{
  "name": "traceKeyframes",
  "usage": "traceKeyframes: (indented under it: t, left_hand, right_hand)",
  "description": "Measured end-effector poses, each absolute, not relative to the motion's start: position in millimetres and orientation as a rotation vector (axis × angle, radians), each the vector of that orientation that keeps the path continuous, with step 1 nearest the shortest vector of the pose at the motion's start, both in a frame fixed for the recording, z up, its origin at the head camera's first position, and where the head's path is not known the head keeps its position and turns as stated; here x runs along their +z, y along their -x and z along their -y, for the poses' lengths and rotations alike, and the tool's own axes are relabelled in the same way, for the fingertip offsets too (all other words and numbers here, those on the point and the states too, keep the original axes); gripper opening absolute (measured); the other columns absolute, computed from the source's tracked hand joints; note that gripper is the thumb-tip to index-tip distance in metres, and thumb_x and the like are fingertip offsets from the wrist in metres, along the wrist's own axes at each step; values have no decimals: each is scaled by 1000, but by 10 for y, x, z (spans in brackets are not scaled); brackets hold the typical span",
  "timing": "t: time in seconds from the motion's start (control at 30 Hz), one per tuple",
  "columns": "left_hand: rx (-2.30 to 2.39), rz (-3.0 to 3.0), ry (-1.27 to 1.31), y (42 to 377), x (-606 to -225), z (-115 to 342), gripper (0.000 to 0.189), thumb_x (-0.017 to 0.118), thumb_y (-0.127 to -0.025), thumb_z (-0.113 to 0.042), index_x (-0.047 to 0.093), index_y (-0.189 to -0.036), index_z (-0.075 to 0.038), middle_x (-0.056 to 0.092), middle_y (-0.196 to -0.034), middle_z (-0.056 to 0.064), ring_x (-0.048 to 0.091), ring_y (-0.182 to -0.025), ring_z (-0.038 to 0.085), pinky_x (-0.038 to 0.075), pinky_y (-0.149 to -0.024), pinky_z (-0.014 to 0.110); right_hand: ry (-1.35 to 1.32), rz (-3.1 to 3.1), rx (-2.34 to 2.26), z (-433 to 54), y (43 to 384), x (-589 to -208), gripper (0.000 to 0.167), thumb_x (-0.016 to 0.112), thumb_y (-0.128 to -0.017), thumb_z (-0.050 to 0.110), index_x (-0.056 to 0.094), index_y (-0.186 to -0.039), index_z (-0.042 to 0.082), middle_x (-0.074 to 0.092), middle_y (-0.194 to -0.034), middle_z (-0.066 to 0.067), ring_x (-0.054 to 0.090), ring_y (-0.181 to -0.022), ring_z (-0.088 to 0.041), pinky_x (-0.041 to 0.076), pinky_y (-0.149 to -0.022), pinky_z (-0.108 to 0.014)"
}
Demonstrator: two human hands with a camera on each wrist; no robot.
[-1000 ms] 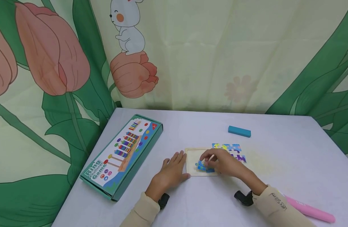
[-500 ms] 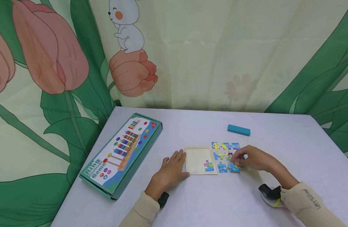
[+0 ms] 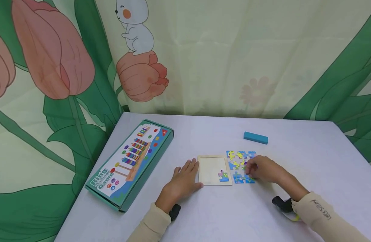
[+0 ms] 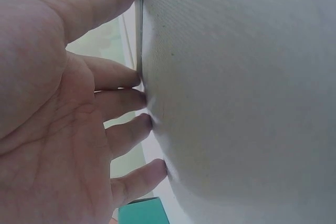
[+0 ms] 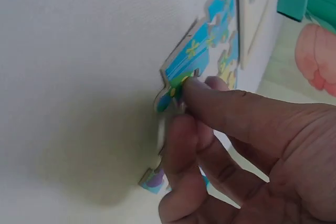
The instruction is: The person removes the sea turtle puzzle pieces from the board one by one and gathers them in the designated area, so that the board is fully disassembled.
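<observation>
My left hand (image 3: 182,183) lies flat on the table with straight fingers, its fingertips at the left edge of a shallow wooden puzzle tray (image 3: 209,183). One puzzle piece (image 3: 223,176), blue with pink and green, sits in the tray's lower right corner. Right of the tray, several loose jigsaw pieces (image 3: 233,165) in blue and yellow lie in a loose block. My right hand (image 3: 265,169) is over the right side of that block. In the right wrist view, thumb and forefinger pinch a green and blue puzzle piece (image 5: 170,93); part of it is hidden behind the thumb.
A green ring game box (image 3: 131,164) lies slanted on the left of the white table (image 3: 203,215). A blue block (image 3: 256,137) rests behind the puzzle pieces. A curtain (image 3: 218,67) printed with flowers hangs beyond the table's far edge.
My right hand has gone from over the tray to the loose pieces at right. Blue pieces seen at the tray under it now lie beside the tray. The left hand stays put.
</observation>
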State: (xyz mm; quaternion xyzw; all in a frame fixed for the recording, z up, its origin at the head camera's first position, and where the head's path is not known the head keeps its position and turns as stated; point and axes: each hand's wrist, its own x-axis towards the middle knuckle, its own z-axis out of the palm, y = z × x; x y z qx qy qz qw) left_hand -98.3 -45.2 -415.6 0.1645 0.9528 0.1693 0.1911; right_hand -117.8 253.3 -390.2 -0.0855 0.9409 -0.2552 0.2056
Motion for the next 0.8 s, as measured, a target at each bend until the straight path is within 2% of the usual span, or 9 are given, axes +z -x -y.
traceKeyframes:
  t: [0.2,0.37,0.5,0.57,0.7,0.8]
  left_hand:
    - [461,-2688,-467,986,-4148,457,84,73,-96,-37,30,-161,-5,24,-169,9,17,-156,28,21,-119,55]
    - [468,-2675,-474,983,-4156,464,84,73,-96,-36,30,-161,-5,23,-169,9,17,-156,28,21,-119,55]
    - [464,-2675,-483,980,-4161,459,84,73,-97,-36,30,-161,-5,23,-169,9,17,-156,28,22,-119,54]
    - [461,-2680,-485,982,-4162,454,83,72,-97,-36,30,-161,-5,24,-169,9,18,-156,28,22,-119,54]
    - [457,-2684,-489,980,-4157,444,83,72,-97,-37,31,-161,-5,24,-169,9,18,-155,27,22,-119,54]
    - [448,-2684,-486,978,-4153,439,83,72,-97,-37,31,-161,-6,24,-169,9,18,-156,27,22,-119,54]
  right_hand:
    - [248,-2698,-631,-2435,1158,-3881,16,72,-90,-4,65,-85,10,55,-79,-3,51,-76,-20,43,-65,-34]
    - [353,-2699,-706,-2214,1118,-3821,10,71,-91,-2,71,-96,6,58,-82,0,52,-77,-18,45,-64,-30]
    - [482,-2689,-747,-2002,1102,-3830,24,78,-89,2,74,-112,5,62,-91,1,55,-85,-17,48,-70,-29]
    - [485,-2702,-713,-1917,1108,-3854,30,82,-86,4,74,-115,6,63,-94,1,57,-89,-18,51,-73,-30]
    - [403,-2729,-630,-1824,1121,-3898,31,87,-81,7,75,-110,9,66,-97,2,61,-95,-20,56,-79,-35]
    - [386,-2735,-658,-1820,1120,-3912,28,88,-80,5,73,-102,11,65,-94,3,60,-92,-19,56,-79,-36]
